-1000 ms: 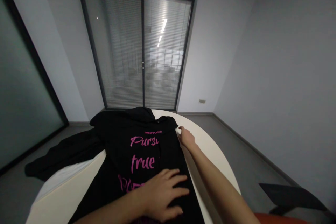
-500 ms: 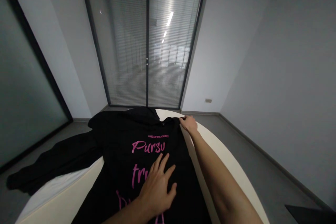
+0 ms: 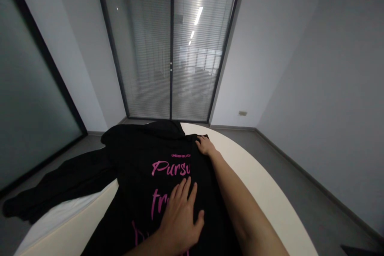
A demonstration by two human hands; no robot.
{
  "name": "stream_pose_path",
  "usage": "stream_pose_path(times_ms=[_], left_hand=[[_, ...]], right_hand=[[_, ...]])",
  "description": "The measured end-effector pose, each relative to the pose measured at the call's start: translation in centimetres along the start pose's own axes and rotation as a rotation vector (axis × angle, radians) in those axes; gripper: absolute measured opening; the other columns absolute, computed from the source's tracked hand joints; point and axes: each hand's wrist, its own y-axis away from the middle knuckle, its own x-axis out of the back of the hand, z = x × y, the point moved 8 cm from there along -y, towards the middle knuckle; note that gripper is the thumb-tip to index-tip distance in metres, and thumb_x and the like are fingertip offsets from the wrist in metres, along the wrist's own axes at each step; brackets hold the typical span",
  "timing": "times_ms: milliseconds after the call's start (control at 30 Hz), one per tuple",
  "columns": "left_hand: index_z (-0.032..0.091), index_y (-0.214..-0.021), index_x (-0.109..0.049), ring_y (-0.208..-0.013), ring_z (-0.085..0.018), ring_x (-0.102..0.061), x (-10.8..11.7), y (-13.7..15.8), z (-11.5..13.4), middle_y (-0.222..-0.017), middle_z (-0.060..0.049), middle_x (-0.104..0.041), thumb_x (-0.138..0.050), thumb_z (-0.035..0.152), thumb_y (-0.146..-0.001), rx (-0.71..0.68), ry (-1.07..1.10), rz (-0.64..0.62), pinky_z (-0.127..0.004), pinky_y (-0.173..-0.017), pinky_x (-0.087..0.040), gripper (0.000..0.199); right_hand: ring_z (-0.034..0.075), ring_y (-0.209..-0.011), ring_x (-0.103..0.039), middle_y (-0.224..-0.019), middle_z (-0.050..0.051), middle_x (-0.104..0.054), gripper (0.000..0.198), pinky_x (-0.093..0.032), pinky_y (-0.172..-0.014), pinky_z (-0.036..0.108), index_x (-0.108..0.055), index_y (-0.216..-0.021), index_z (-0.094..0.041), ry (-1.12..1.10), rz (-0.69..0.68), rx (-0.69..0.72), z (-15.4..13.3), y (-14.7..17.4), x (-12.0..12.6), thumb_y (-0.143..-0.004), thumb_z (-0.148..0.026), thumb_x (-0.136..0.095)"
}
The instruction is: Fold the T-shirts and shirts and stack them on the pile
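Observation:
A black long-sleeved top with pink lettering lies spread on the table, its right side folded inward so that the printed words are cut off. Flat on its front, over the lettering, rests my left hand, fingers stretched out. My right hand lies on the folded part near the neckline, its fingers extended over the cloth, and nothing visible is gripped in it. One sleeve reaches out to the left past the table's edge. The top's lower end is out of view.
The cream table has a curved edge, with grey floor beyond. A white patch shows beneath the sleeve. Glass doors with blinds stand ahead, and a dark object is at the lower right.
My right hand has moved inward to the left, folding the top's right side over, and its fingers have opened from the cloth's edge. My left hand stays flat on the front.

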Motion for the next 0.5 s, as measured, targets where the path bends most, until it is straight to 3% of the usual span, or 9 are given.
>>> stream_pose_path(times_ms=[100,167,367,500], left_hand=[[0.013,-0.154,-0.034,-0.150,-0.035,-0.017,0.1,0.0,0.3,-0.163,-0.014,-0.019,-0.050,0.042,-0.089,-0.014,-0.012,-0.007,-0.056,-0.121,-0.022,0.073],[0.013,-0.155,-0.032,-0.150,-0.035,-0.015,0.2,0.0,0.4,-0.163,-0.014,-0.019,-0.049,0.043,-0.089,-0.015,-0.008,-0.010,-0.058,-0.121,-0.021,0.074],[0.011,-0.155,-0.032,-0.151,-0.033,-0.013,0.5,-0.1,0.7,-0.162,-0.015,-0.020,-0.047,0.043,-0.089,0.017,-0.047,-0.051,-0.056,-0.122,-0.017,0.075],[0.012,-0.155,-0.032,-0.151,-0.033,-0.015,0.6,-0.4,0.9,-0.162,-0.014,-0.023,-0.046,0.042,-0.088,0.023,-0.061,-0.045,-0.056,-0.121,-0.018,0.075]], right_hand=[[0.034,-0.145,-0.027,-0.159,0.015,-0.032,0.051,-0.022,-0.114,0.054,-0.043,-0.148,-0.020,0.040,0.007,-0.081,0.2,0.5,-0.7,-0.102,-0.039,-0.035],[0.034,-0.147,-0.022,-0.161,0.015,-0.026,0.051,-0.020,-0.114,0.054,-0.039,-0.150,-0.021,0.061,0.048,-0.111,-0.3,1.0,-0.3,-0.102,-0.036,-0.033],[0.035,-0.133,-0.042,-0.144,0.025,-0.045,0.050,-0.036,-0.103,0.049,-0.049,-0.142,-0.011,0.066,0.073,-0.167,-2.2,3.2,-0.1,-0.100,-0.032,-0.029],[0.034,-0.141,-0.034,-0.154,0.019,-0.039,0.058,-0.027,-0.112,0.048,-0.041,-0.149,-0.014,0.049,0.005,-0.154,-2.2,4.3,-1.4,-0.100,-0.043,-0.033]])
